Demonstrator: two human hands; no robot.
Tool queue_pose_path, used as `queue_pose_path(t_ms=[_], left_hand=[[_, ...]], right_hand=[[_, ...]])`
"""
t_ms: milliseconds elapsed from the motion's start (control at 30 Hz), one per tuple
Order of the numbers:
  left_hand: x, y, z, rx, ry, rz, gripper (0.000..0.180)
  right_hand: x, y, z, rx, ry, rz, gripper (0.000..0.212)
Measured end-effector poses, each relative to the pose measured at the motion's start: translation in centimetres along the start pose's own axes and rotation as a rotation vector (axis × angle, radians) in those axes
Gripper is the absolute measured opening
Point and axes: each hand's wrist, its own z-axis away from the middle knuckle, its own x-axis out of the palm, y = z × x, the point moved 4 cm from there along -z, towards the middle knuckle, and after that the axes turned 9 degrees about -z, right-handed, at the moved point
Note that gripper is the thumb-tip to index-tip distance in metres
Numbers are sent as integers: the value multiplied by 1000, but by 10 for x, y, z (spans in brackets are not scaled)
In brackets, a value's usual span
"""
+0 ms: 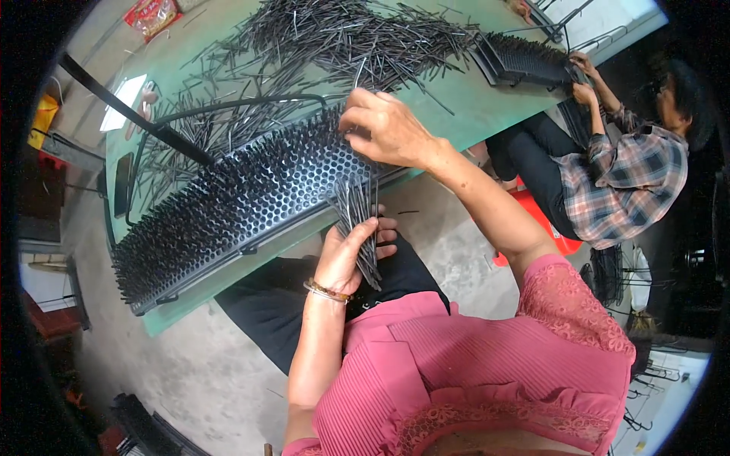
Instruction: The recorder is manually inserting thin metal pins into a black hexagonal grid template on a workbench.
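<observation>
A long, curved black panel [293, 199] full of round holes lies along the near edge of the green table. Short dark bristle-like strips stand up thickly from its left end and far side, while bare holes show toward the near right. My left hand [346, 254], below the panel's right part, is closed around a bundle of thin dark strips [353, 204]. Over the panel's right end is my right hand [388, 131], its fingers curled together in a pinch. What sits between those fingertips is too small to make out.
A big heap of loose dark strips [327, 38] spreads over the green glass table [487, 118]. A black bar [137, 110] slants over the panel's left. At right a seated person [616, 167] handles a similar panel [528, 61], near a red stool [536, 220]. A phone [123, 185] lies far left.
</observation>
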Motion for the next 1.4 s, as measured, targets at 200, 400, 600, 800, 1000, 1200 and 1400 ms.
queue_pose_path(t_ms=[200,400,600,800,1000,1200,1400], left_hand=[[-2,2,2,14,1,18,32],[1,2,2,28,3,32,36],[0,3,2,29,52,35,36],[-1,1,0,48,81,-8,33],[1,2,2,51,110,-21,31],[-3,0,2,36,159,-48,28],[1,7,4,93,155,-29,28]], right_hand=[[-10,5,-11,174,37,-223,10],[-15,-9,-20,146,244,-169,12],[-17,-3,-11,291,321,-208,14],[-11,-5,7,285,366,-176,12],[-15,-7,5,240,323,-157,10],[-10,-8,8,271,288,-157,14],[-20,-22,29,602,-4,-506,25]])
